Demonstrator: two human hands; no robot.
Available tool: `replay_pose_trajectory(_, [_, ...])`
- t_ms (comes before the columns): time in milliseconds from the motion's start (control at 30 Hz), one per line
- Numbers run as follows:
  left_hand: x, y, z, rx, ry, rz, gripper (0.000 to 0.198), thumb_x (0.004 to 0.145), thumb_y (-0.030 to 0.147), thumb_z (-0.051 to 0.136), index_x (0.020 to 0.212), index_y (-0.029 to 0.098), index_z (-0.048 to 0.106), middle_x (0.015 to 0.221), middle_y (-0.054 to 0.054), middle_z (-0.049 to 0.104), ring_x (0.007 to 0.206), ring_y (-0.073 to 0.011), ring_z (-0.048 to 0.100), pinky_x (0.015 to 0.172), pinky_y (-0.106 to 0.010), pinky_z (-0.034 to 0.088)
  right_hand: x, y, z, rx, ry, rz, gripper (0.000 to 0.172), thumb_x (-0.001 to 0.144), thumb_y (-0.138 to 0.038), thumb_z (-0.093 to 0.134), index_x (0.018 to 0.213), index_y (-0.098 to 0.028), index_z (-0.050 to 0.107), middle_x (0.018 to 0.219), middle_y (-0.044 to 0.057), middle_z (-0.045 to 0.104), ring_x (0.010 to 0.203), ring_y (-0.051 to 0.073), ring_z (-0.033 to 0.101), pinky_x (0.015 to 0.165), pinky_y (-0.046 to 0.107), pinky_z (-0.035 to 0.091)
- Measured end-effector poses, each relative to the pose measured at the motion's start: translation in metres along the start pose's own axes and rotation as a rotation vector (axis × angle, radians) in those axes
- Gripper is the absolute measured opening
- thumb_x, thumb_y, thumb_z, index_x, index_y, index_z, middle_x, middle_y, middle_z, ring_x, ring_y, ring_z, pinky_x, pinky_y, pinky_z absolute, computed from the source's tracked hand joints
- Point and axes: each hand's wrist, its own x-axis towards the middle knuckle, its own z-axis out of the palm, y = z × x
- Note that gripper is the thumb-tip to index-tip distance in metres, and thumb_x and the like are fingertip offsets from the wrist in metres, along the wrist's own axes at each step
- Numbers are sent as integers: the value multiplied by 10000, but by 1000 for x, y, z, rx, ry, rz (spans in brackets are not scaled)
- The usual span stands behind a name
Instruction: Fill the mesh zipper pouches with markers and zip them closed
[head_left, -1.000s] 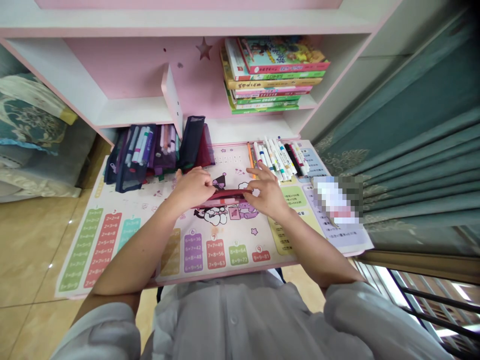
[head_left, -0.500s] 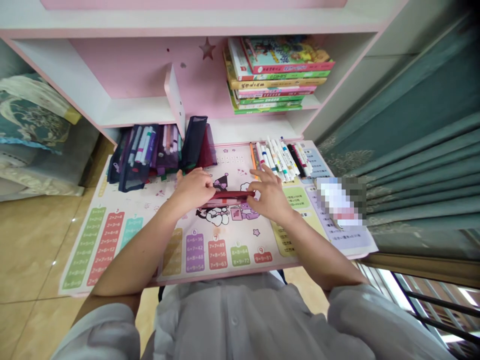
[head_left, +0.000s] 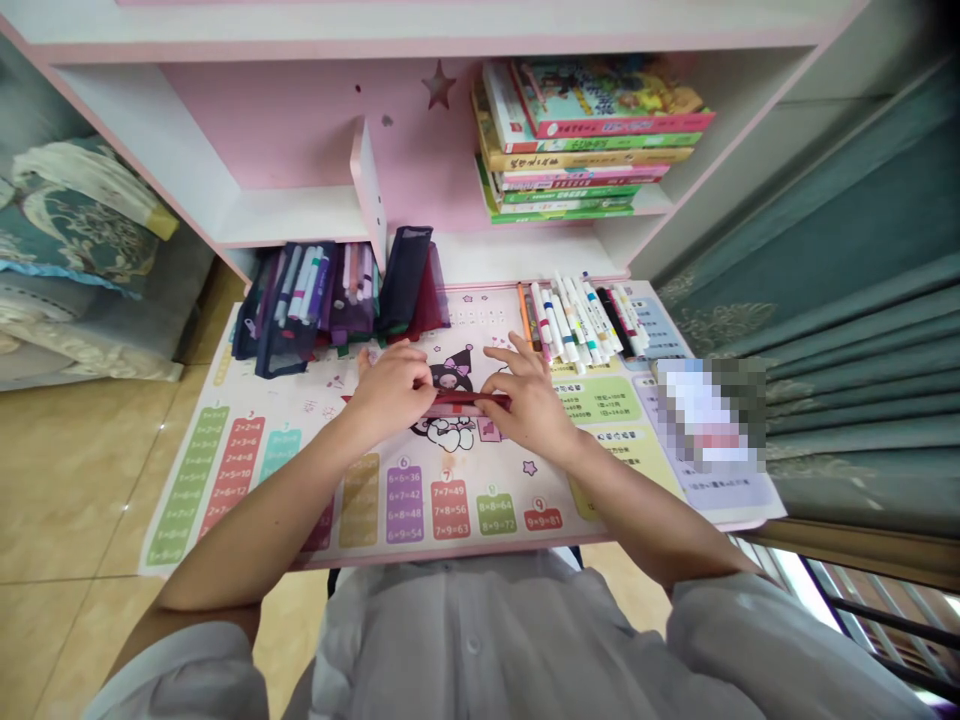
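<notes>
A flat dark red pouch [head_left: 469,402] lies across the printed desk mat [head_left: 360,510], its long top edge running between my two hands. My left hand [head_left: 390,392] grips its left end, and my right hand [head_left: 529,395] pinches its right end. The pouch's middle shows between my hands, while both ends are hidden under my fingers. A cartoon figure printed on the mat lies just under the pouch.
Dark mesh pouches [head_left: 296,310] stand at the mat's back left, and a heap of felt markers [head_left: 577,322] lies at the back right. Books [head_left: 585,140] fill a pink-and-white shelf above. A green curtain [head_left: 862,300] hangs at right, and a blurred patch [head_left: 709,415] covers the mat's right side.
The dark red pouch now looks narrower and flatter, and my hands sit closer together on it. The whole view has shifted slightly with my head.
</notes>
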Motion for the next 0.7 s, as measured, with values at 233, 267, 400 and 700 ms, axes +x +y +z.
replay_pose_trajectory(233, [-14,-14,4,-38,40,-16,223,836,189,532,627,216,604,1349,-23,625,1434,-343,393,1163,-753,111,0,0,2,76,7,17,137,807,-253,676,680,-216,641,1367,86,615,1461,420,332,1106,712,345])
replay_pose_trajectory(267, [-16,-16,4,-37,47,-17,219,840,193,538,633,216,605,1362,-26,618,1441,-339,383,1165,-751,106,0,0,2,83,10,18,138,808,-253,677,679,-218,640,1366,81,617,1461,417,333,1109,712,342])
replay_pose_trajectory(400, [-19,-20,3,-9,76,-18,232,848,187,544,622,209,595,1379,-39,611,1463,-330,351,1158,-755,104,0,0,2,103,25,15,136,802,-244,682,675,-217,641,1350,86,628,1458,418,340,1115,699,346])
replay_pose_trajectory(700, [-22,-26,5,18,89,-9,227,844,203,541,633,207,623,1404,-45,596,1457,-343,356,1142,-763,128,-1,0,3,106,23,19,141,809,-261,675,678,-216,645,1350,84,628,1464,409,332,1126,689,330])
